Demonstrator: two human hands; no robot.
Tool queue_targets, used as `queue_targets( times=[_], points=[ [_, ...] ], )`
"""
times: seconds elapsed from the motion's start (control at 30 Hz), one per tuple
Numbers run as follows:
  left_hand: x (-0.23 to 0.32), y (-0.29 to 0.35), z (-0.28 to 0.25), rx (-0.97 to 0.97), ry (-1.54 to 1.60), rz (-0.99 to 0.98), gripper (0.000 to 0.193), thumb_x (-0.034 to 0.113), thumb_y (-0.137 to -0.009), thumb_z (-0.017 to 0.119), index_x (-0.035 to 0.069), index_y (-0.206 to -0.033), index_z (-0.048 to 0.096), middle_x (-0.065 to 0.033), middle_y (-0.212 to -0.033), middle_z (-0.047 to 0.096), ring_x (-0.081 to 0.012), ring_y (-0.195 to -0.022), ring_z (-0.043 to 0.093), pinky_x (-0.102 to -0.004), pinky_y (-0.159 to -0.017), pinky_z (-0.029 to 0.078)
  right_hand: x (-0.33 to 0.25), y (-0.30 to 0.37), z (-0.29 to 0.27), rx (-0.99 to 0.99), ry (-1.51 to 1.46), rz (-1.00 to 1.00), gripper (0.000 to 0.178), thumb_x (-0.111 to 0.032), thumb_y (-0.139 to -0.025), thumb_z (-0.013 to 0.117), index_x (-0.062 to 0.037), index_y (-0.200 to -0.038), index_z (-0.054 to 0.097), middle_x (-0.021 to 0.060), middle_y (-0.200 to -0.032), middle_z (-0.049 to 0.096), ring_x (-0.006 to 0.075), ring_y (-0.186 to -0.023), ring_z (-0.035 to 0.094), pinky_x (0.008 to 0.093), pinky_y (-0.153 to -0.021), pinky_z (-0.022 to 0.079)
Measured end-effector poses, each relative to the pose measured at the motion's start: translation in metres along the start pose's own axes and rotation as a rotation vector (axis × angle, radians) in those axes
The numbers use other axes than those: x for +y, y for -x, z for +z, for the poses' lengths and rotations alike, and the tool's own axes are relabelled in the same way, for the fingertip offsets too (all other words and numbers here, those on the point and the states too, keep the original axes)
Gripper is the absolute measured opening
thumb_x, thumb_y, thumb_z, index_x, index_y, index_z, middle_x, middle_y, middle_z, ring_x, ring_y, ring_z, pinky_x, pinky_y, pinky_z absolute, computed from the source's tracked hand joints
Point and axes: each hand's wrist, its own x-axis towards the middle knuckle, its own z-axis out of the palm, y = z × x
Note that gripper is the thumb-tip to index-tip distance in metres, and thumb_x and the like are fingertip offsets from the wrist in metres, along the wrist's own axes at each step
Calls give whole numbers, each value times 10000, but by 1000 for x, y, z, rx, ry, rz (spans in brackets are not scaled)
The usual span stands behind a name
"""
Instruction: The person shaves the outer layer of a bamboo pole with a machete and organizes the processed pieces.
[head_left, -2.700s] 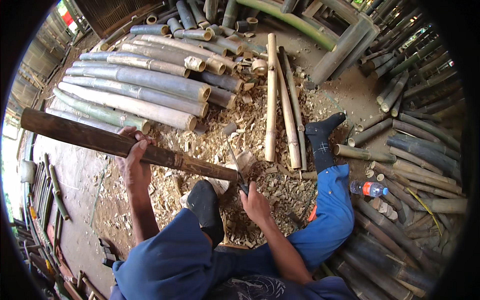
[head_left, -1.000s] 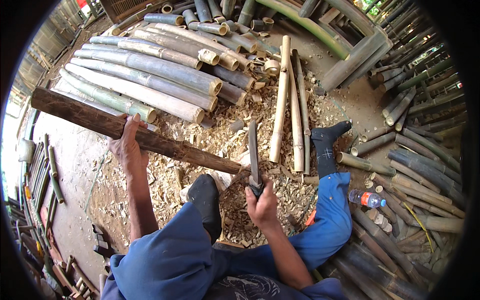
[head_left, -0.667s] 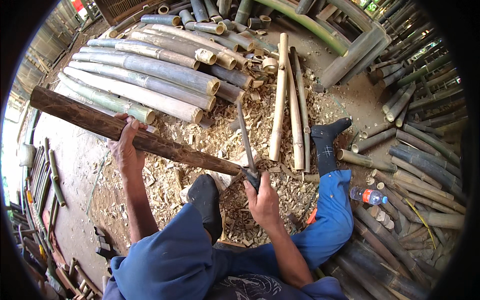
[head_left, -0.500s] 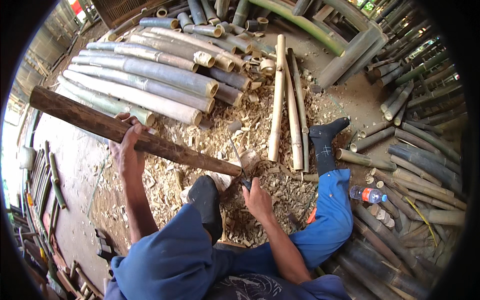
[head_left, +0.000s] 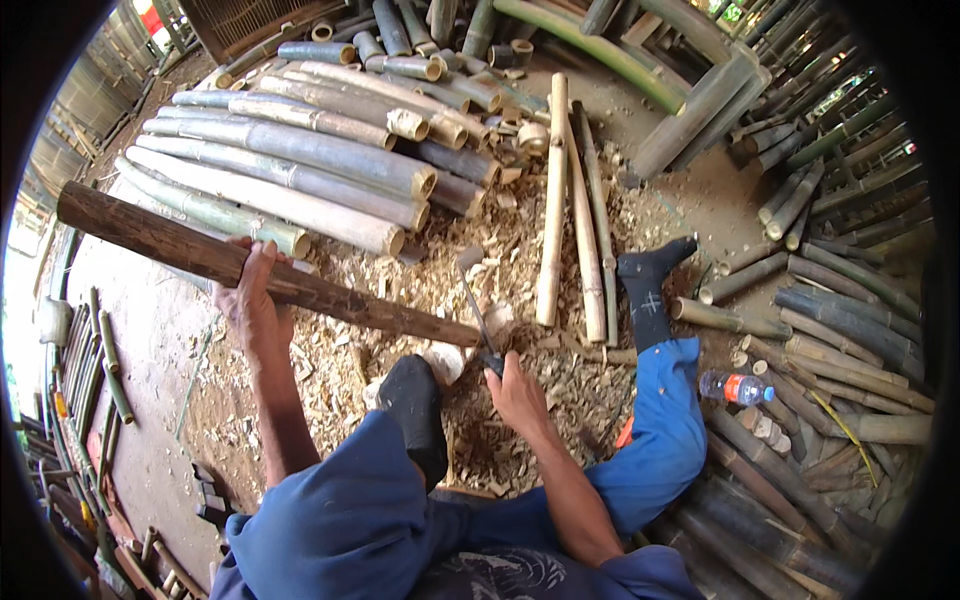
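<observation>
My left hand (head_left: 255, 290) is wrapped round a thick dark brown bamboo pole (head_left: 200, 245), which slants from the upper left down to the middle. Its lower end lies above a pale log (head_left: 443, 362) among the chips, close to my black-socked left foot (head_left: 412, 400). In my right hand (head_left: 520, 392), the fingers are closed on the dark handle of a knife (head_left: 476, 312). The long, narrow blade points away from me and crosses just beside the pole's end. Whether blade and pole touch, I cannot tell.
Pale wood chips (head_left: 520, 235) cover the ground around my feet. Cut bamboo lengths (head_left: 290, 155) lie stacked beyond the pole. Upright in view, three slim poles (head_left: 553, 220) lie near my right foot (head_left: 655, 260). A plastic bottle (head_left: 735, 388) rests on more bamboo at the right.
The pole's near end has shifted slightly up and left, and my left hand has moved a little with it. The knife blade's tip has swung slightly left.
</observation>
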Motion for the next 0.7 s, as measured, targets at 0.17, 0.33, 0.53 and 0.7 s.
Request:
queue_targets(
  times=[0.17, 0.33, 0.53, 0.7],
  points=[
    [0, -5, -21, -88, 40, -16, 456, -17, -871, 776, 36, -1275, 570, -74, -1018, 652, -166, -859, 660, -377, -814, 582, -45, 34, -35, 198, -249, -232, 353, -334, -1070, 591, -8, -1118, 466, 260, -827, 710, 464, -762, 729, 525, -606, 556],
    [-1, -2, -7, -222, 42, -63, 483, 12, -872, 786, 44, -1298, 560, -74, -1041, 631, -187, -891, 650, -382, -854, 574, 6, 15, 9, 157, -114, -107, 406, -351, -1070, 575, 8, -1209, 446, 249, -817, 710, 460, -717, 723, 501, -583, 563],
    [7, 6, -5, 237, -5, 5, 546, 103, -860, 866, 5, -1303, 563, -120, -1065, 662, -218, -876, 680, -351, -790, 584, -27, 29, -22, 167, -118, -194, 376, -343, -1068, 591, -6, -1138, 441, 267, -766, 675, 481, -704, 691, 535, -562, 532],
    [0, 6, -3, 193, -39, 58, 476, 91, -861, 874, -6, -1236, 597, -83, -919, 685, -202, -801, 692, -344, -764, 574, -43, 45, -30, 332, -260, -303, 359, -330, -1060, 616, -15, -1114, 452, 243, -770, 685, 461, -710, 706, 501, -551, 544]
  ],
)
